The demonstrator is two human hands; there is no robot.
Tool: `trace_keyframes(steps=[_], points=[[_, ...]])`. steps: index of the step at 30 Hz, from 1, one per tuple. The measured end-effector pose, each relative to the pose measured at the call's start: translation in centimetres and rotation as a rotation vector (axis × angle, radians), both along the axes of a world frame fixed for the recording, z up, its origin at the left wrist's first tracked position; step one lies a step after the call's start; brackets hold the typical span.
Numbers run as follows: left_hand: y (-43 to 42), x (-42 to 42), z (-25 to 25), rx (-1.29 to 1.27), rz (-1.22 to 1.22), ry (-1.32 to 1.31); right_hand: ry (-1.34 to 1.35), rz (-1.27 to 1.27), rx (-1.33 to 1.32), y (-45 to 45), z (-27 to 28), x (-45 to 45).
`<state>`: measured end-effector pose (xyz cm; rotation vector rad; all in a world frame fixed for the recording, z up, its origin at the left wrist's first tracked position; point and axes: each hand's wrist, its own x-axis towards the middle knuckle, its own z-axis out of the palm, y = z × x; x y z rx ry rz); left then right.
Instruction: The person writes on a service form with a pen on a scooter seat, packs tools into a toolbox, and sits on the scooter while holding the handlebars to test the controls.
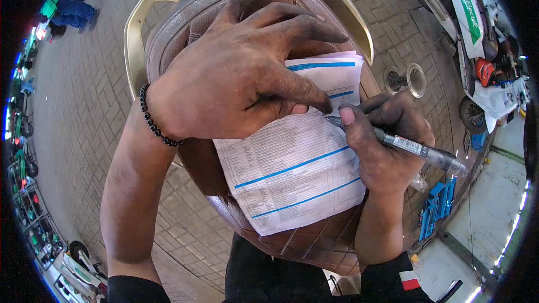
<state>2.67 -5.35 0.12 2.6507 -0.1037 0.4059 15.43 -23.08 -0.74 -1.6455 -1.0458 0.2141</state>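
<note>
Pen and paper over a brown seat
Right hand, at three o'clock, clamped on the pen; left hand, at eleven o'clock, spread across the paper.

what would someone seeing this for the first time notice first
The smudged left hand, spread over the brown seat at upper centre, probably draws the eye first, its wrist wearing a black beaded bracelet. Partly beneath it lies printed paper with blue bands, and at centre right the right hand holds a pen. A green-and-white vehicle stands at upper right.
</note>
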Motion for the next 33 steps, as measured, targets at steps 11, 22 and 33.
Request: trace_keyframes(steps=[11, 22, 33], points=[[0.23, -0.05, 0.07, 0.012, -0.025, -0.026, 0.015, -0.027, -0.001, -0.19, -0.17, 0.12], [0.13, -0.10, 0.35, -0.004, -0.019, -0.007, -0.138, -0.049, -0.026, -0.35, -0.22, 0.03], [0.22, 0.02, 0.05, -0.029, -0.015, -0.002, -0.280, -0.009, -0.035, -0.46, -0.46, 0.36]])
